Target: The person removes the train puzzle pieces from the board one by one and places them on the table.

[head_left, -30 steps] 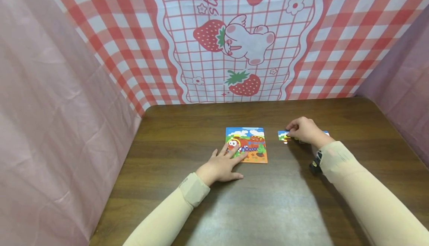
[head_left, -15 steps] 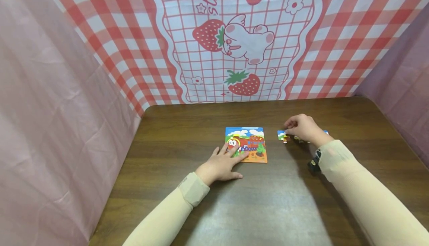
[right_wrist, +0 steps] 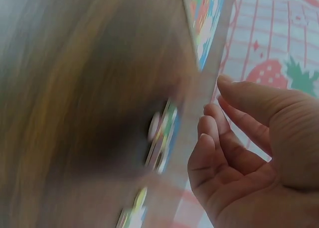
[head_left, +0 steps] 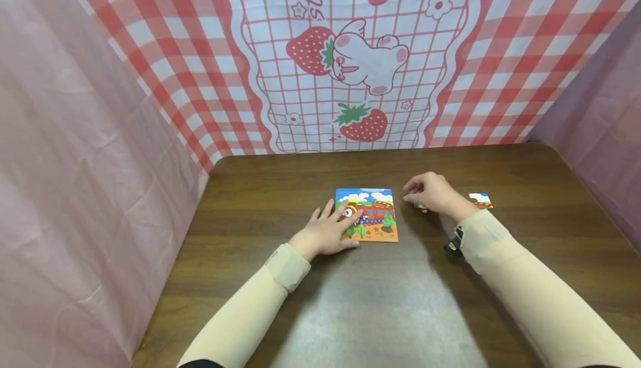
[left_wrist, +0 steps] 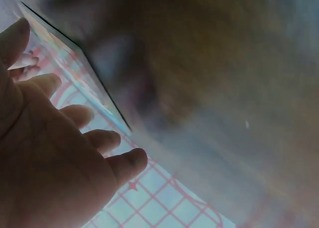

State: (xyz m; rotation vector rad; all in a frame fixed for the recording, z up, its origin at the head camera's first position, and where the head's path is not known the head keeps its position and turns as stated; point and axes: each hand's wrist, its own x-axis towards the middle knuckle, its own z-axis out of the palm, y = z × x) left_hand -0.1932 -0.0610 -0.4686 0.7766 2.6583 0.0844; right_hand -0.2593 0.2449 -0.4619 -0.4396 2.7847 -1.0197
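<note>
A square train-picture board lies on the table, showing a red train, clouds and trees. My left hand is spread over its left side with the fingers fairly straight. The left wrist view shows this hand beside the board. To the right of the board, my right hand hovers over small puzzle pieces, mostly hidden beneath it. In the right wrist view its fingers are loosely curled with nothing between them, above a puzzle piece on the table.
Another puzzle piece with sky and red lies right of my right wrist. A further piece shows low in the right wrist view. A checked strawberry cloth hangs behind the brown table, with pink curtains at both sides.
My right hand has moved left, off the row of pieces toward the board, uncovering the rightmost piece. My left hand has shifted up slightly over the picture, fingers still spread.
</note>
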